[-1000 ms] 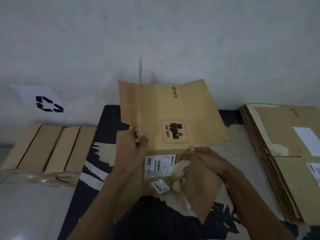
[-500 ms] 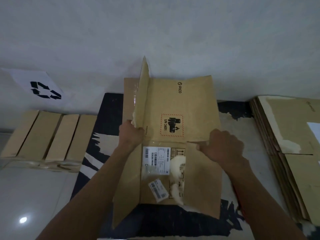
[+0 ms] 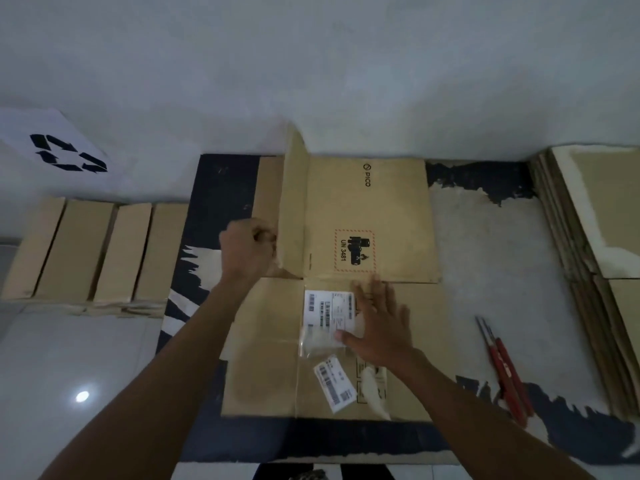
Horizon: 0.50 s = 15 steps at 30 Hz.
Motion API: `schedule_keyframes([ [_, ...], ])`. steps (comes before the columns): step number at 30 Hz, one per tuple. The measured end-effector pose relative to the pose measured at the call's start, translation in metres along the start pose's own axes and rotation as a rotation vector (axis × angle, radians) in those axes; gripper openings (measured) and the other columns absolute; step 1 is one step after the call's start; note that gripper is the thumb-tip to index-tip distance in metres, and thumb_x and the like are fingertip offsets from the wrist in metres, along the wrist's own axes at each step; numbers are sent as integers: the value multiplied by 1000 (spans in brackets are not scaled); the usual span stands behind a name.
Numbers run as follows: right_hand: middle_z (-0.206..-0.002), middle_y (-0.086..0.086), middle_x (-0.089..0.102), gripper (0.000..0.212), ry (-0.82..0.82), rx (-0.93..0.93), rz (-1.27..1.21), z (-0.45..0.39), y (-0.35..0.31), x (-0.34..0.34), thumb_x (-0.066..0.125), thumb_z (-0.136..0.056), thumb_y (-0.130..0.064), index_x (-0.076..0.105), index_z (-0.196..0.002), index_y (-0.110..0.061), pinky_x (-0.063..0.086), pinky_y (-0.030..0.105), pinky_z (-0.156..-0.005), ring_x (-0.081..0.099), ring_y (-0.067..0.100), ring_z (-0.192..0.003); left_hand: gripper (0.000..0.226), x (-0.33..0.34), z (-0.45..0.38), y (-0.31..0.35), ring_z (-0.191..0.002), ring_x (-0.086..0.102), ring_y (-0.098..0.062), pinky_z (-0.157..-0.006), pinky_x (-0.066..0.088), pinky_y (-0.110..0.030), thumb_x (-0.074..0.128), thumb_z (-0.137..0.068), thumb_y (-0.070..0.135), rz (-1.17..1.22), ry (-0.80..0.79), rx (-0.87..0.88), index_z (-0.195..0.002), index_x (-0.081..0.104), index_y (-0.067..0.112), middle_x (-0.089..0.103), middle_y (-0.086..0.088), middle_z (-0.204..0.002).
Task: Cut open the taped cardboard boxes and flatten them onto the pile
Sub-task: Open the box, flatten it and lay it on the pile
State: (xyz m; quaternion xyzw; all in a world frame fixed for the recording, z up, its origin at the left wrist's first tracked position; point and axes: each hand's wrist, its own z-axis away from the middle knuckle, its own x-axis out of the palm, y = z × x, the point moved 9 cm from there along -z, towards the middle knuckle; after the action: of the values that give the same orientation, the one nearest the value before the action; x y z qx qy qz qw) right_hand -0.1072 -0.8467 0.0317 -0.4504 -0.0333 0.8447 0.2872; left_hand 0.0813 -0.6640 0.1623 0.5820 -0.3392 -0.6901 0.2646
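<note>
At far left, taped boxes (image 3: 93, 251) sit in a row below a recycling sign (image 3: 65, 152). The left hand (image 3: 247, 249) pinches a raised flap (image 3: 292, 209) of the opened box (image 3: 367, 216), which lies nearly flat on the dark mat (image 3: 225, 188). The right hand (image 3: 381, 323), fingers spread, presses its labelled panel (white stickers). Red-handled cutters (image 3: 504, 368) lie right, then the flattened pile (image 3: 595, 258).

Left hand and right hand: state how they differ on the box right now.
The left hand is curled, gripping the edge of the raised flap; the right hand lies flat with fingers spread. The left hand sits at the box's left side by the fold; the right hand presses the middle panel, partly covering the white shipping label. Both touch the same opened cardboard box.
</note>
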Motion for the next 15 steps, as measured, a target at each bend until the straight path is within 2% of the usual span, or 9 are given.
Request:
schedule_keyframes([
  [3, -150, -2, -48, 117, 33, 17, 31, -3, 1, 6, 58, -78, -74, -27, -150, -39, -11, 63, -115, -39, 28, -140, 32, 6, 5, -17, -95, 68, -22, -87, 51, -25, 53, -91, -9, -105, -16, -41, -118, 66, -1, 71, -13, -110],
  [6, -153, 0, -43, 123, 28, 31, 39, -12, -2, -1, 67, -75, -70, -23, -152, -35, -3, 67, -115, -35, 30, -143, 45, 7, 20, -16, -122, 55, -27, -100, 43, -27, 51, -93, -6, -132, 144, -50, -137, 50, 2, 56, -16, -133],
  [8, -155, 2, -40, 125, 11, 39, 60, -15, -5, -2, 68, -75, -67, -22, -153, -32, -2, 69, -113, -32, 31, -144, 48, 13, 38, -2, -129, 46, -34, -109, 41, -38, 50, -88, -9, -211, 276, 120, -135, 48, 0, 48, -21, -139],
  [9, -155, 3, -40, 124, 15, 40, 55, -14, -6, 0, 68, -76, -67, -23, -153, -32, -3, 68, -113, -33, 32, -143, 48, 24, 51, 5, -130, 45, -37, -110, 40, -44, 48, -86, -9, -260, 287, 239, -133, 50, -1, 48, -24, -138],
  [10, -154, 3, -41, 122, 34, 40, 48, -12, -6, 2, 65, -77, -68, -23, -152, -33, -5, 68, -114, -34, 32, -143, 47, 41, 64, 7, -132, 44, -39, -111, 39, -48, 47, -85, -8, -311, 262, 338, -132, 52, -1, 48, -25, -139],
  [12, -153, 2, -44, 115, 82, 49, 54, -6, -2, 8, 54, -79, -76, -27, -150, -36, -10, 65, -115, -36, 30, -142, 50, 77, 90, -3, -138, 38, -38, -114, 33, -51, 46, -86, -5, -371, 124, 420, -134, 50, 2, 46, -24, -145],
  [15, -154, 3, -42, 99, 167, 38, 104, 6, 4, 22, 24, -82, -86, -28, -149, -36, -13, 62, -115, -36, 30, -143, 48, 121, 124, -46, -147, 26, -37, -117, 27, -57, 35, -96, 18, -415, -140, 356, -141, 45, 2, 35, -22, -155],
])
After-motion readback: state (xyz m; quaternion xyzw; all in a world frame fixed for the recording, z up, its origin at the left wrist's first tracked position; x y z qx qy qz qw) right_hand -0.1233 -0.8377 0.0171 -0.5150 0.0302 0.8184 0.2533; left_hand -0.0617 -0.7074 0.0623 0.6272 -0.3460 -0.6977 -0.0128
